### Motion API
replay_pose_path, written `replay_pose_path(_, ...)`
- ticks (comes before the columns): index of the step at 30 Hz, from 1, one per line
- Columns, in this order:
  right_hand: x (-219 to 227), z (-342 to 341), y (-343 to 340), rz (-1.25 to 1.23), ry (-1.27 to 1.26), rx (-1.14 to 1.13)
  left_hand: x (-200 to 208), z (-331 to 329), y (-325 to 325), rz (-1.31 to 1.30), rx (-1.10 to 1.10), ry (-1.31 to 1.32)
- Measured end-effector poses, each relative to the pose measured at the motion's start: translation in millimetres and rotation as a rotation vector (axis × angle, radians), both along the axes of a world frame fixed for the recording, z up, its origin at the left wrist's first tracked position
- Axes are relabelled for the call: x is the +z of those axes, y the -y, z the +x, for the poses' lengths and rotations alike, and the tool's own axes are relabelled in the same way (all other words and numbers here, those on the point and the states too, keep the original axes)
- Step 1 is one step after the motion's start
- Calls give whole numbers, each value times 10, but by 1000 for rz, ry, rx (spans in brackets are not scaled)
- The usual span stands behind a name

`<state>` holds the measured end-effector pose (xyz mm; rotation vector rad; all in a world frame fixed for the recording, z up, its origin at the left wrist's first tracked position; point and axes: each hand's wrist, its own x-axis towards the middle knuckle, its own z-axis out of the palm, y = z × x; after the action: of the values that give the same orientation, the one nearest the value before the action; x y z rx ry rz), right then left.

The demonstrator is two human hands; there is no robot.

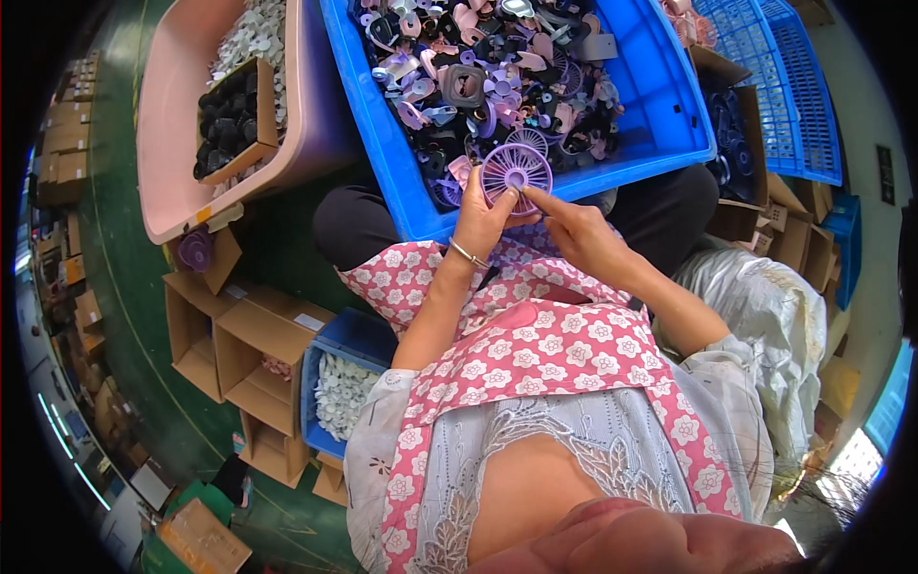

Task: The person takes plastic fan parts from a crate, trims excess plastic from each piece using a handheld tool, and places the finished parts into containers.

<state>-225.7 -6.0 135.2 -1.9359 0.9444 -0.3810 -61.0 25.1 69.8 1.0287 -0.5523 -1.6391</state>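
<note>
A round purple fan grille (535,175) with thin spokes and a solid hub is held up over the near edge of a blue crate. My left hand (478,215) grips it from the left, fingers closed around its rim. From the right, my right hand (580,230) reaches in with its fingertips pressed on the grille near the hub. Whether anything small sits between those fingertips is hidden. The blue crate (378,143) in front of me holds a heap of mixed plastic parts (497,81) in pink, purple, black and white.
At the left stands a pink tub (153,163) with white parts and a carton of black pieces (227,124). Open cardboard boxes (258,335) and a small blue bin (311,383) of white pieces are lower left. Blue baskets (813,105) and a white sack (765,316) lie right.
</note>
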Motion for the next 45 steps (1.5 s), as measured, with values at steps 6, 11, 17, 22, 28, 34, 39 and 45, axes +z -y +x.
replay_pose_path(6,-13,-77,252,10,7,-282,293,109,-78,52,-124,146)
replay_pose_path(11,-1,-124,441,459,154,-55,475,186,-101,-208,-223,305)
replay_pose_path(17,-175,54,82,908,461,-461,452,-83,-165,-17,107,23)
replay_pose_path(22,-267,129,-136,923,538,-417,204,-202,-197,-26,284,36)
replay_pose_path(28,-143,-72,128,639,291,-393,379,12,-120,76,90,150)
replay_pose_path(34,-131,198,386,310,158,-38,527,280,-232,57,-138,437)
replay_pose_path(39,-280,57,213,245,218,-114,118,50,-237,-204,26,868)
replay_pose_path(45,-272,114,257,348,136,-33,258,23,-311,-151,-110,925)
